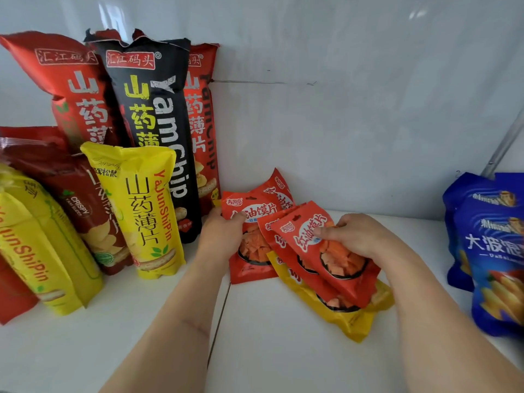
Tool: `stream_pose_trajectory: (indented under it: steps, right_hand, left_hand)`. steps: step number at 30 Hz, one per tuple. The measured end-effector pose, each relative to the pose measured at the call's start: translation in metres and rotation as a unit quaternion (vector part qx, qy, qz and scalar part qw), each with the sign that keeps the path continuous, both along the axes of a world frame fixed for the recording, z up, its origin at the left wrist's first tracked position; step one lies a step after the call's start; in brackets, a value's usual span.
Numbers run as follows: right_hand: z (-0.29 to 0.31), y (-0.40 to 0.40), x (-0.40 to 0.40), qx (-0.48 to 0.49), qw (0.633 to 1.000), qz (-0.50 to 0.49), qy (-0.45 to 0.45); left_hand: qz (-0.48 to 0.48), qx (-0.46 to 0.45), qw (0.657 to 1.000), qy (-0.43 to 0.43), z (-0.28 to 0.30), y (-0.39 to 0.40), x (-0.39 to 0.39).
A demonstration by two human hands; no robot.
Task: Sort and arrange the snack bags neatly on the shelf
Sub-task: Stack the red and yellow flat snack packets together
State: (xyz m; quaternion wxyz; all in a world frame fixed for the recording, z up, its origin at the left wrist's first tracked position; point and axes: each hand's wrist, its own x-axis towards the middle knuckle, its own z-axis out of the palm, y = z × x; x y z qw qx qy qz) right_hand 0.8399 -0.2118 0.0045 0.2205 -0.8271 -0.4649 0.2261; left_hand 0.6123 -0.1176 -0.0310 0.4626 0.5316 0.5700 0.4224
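Observation:
Several small orange-red snack bags lie fanned in the middle of the white shelf (283,350). My left hand (219,234) grips the left edge of one orange-red bag (252,211) near the back wall. My right hand (351,236) holds the top orange-red bag (312,251) of an overlapping stack, thumb on its front. Under that stack lies a small yellow bag (351,321). Another orange-red bag (279,188) pokes out behind, leaning on the wall.
Tall yam-chip bags stand at the left: a black one (153,123), red ones (76,89), a yellow one (144,211) in front, with more yellow and dark red bags at the far left. Blue chip bags (493,256) stand at the right edge.

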Motion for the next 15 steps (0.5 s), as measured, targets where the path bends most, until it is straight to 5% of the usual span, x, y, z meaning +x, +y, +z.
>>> stream_pose_trajectory:
  steps: [8,15]
  right_hand:
    - [0.008,-0.001,-0.016,-0.005,0.999,0.020,0.027]
    - [0.002,-0.005,-0.009,0.012,0.986,-0.012,0.166]
  left_hand:
    - [-0.007,-0.007,1.000,-0.024,0.001,-0.006,-0.001]
    - [-0.012,-0.011,0.998,-0.054,0.002,-0.009,-0.003]
